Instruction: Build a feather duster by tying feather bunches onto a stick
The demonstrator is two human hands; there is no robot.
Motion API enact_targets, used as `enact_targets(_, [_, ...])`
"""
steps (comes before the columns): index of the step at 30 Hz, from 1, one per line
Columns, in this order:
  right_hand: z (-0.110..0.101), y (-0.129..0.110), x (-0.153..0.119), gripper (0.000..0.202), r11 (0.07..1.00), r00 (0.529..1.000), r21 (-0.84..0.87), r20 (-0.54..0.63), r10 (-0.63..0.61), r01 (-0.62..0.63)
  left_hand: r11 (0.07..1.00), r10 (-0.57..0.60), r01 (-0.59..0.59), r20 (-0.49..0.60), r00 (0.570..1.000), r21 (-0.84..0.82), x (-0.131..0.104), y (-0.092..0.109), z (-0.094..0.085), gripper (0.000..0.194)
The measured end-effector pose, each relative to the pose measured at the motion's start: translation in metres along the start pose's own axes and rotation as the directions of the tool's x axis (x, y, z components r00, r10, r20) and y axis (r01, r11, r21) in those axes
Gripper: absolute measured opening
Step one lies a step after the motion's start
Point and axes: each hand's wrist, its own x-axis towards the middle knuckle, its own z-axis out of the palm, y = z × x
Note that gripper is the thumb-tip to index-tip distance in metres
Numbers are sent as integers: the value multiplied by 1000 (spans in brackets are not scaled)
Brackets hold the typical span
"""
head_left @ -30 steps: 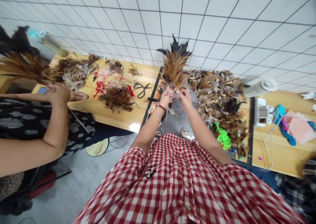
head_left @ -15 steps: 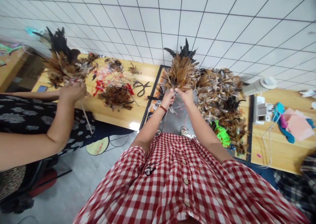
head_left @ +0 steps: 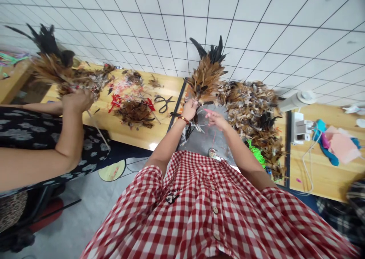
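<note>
My left hand (head_left: 189, 109) is closed round the base of a feather duster (head_left: 207, 78), whose brown feathers stand upright with long black plumes at the top. Dark and white feather ends hang below that hand. To its right, my right hand (head_left: 216, 119) is closed in a pinch on a thin string (head_left: 203, 124), which loops across to the base of the feathers. A small pink-red strip (head_left: 209, 111) shows at the right fingertips; whether it is part of the string I cannot tell.
A large heap of brown feathers (head_left: 248, 103) lies on the right, with green cord (head_left: 257, 155) before it. Black scissors (head_left: 164, 104) and a feather pile (head_left: 136, 112) lie left. A co-worker's hand (head_left: 76, 99) holds another feather duster (head_left: 54, 70). A white cylinder (head_left: 298, 100) stands right.
My right hand has moved away from the feather base, down and to the right, drawing the string out. The left hand keeps its hold. The co-worker's duster has swung left.
</note>
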Motion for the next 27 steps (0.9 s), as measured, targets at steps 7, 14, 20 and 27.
enact_targets(7, [-41,-86,-18,45,503,889,-760,214,-404,411,549,76,-376,403,912,747,5,14,-24,29])
enact_targets(14, [-76,-97,37,33,283,913,-917,167,-371,282,160,46,-843,849,526,514,-31,40,-13,35])
enact_targets(20, [-72,-42,53,48,667,987,-732,47,-153,138,63,114,-915,908,403,398,-48,56,-35,50])
enact_targets(27, [-94,16,-7,39,707,797,-514,72,600,-486,191,105,-951,959,265,242,-55,43,-58,41])
